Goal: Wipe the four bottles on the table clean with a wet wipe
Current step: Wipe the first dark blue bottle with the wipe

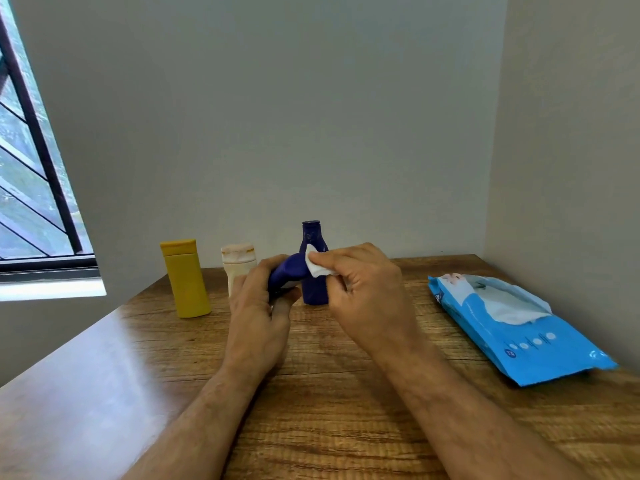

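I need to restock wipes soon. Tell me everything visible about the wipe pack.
The wipe pack is a soft blue plastic pouch with white dots and markings, lying flat on the wooden table at its right side, near the wall. Its top flap is peeled open, and a white wipe sticks out. Neither hand touches it.

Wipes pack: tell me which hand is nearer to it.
Right. The right hand, pinching a wipe, is mid-table with bare wood between it and the pack. The left hand, holding a blue bottle, is farther left.
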Tool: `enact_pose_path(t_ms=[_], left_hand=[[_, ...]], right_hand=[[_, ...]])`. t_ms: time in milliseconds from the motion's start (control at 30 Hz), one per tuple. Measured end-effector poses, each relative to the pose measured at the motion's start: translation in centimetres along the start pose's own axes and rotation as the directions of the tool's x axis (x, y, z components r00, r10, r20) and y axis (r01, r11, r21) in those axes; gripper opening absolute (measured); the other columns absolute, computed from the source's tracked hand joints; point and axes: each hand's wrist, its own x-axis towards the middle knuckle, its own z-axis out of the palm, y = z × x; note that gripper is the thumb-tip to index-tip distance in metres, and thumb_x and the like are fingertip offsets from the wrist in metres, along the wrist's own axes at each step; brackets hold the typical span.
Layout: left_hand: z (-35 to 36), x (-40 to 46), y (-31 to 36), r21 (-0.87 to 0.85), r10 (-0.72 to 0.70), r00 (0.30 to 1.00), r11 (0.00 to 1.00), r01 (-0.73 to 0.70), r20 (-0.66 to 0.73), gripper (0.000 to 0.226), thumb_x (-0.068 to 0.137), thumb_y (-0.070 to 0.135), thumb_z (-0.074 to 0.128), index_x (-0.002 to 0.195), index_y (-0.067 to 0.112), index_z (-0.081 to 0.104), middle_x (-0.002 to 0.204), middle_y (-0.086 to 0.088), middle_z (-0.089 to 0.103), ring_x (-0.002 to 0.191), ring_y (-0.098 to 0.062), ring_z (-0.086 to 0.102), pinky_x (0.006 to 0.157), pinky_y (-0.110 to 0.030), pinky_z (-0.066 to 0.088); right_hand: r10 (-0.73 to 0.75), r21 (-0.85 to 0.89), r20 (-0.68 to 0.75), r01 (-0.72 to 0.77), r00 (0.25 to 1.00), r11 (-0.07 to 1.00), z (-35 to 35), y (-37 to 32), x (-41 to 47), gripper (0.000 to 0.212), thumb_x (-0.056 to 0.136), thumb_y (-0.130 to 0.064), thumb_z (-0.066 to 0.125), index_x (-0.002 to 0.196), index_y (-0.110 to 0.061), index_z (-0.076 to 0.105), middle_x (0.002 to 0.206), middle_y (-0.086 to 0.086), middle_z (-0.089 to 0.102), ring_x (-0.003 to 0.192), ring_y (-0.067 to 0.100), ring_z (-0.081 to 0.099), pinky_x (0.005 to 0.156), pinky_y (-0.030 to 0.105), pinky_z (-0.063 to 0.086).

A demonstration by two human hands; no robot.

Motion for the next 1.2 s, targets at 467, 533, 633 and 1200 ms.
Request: enact_pose_path(t_ms=[467,533,633,1200], left_hand=[[0.0,0.1,-0.7,-0.009,0.016,0.999,1.000,-0.017,-0.052,0.049,0.091,0.012,0.068,0.123,0.045,0.052,0.110,0.019,0.053,0.110,-0.005,0.047,0.092,-0.020,0.038],[0.1,0.1,-0.8,-0.023,0.016,0.998,1.000,-0.017,-0.054,0.048,0.090,0.010,0.069,0.123,0.042,0.053,0.109,0.015,0.055,0.110,-0.009,0.049,0.092,-0.019,0.040],[0.0,-0.1,-0.7,-0.027,0.014,0.998,1.000,-0.016,-0.054,0.060,0.089,0.005,0.069,0.118,0.054,0.049,0.109,0.016,0.052,0.110,-0.006,0.048,0.089,-0.009,0.038],[0.0,0.2,-1.1,0.002,0.091,0.995,0.996,-0.091,-0.050,0.051,0.090,0.028,0.067,0.136,0.042,0.052,0.116,0.015,0.061,0.111,-0.017,0.058,0.094,-0.043,0.052]], right_hand=[[-0.029,0.200,0.049,0.019,0.998,0.980,-0.1,0.1,0.2,0.037,0.089,-0.012,0.062,0.124,-0.025,0.067,0.116,-0.011,0.069,0.108,-0.001,0.059,0.092,0.021,0.051],[-0.068,0.178,0.050,0.058,0.996,0.982,-0.2,0.1,0.1,0.037,0.090,-0.013,0.059,0.125,-0.022,0.066,0.121,-0.008,0.068,0.114,0.000,0.059,0.096,0.023,0.050],[-0.193,0.104,0.058,0.187,0.979,0.977,-0.1,0.0,0.1,0.038,0.088,-0.015,0.059,0.126,-0.017,0.065,0.126,-0.003,0.066,0.121,0.006,0.057,0.102,0.028,0.048],[-0.095,0.097,0.096,0.085,0.991,0.992,0.2,-0.6,0.0,0.050,0.092,-0.021,0.064,0.140,-0.019,0.050,0.142,-0.002,0.053,0.133,-0.002,0.039,0.110,0.014,0.033]])
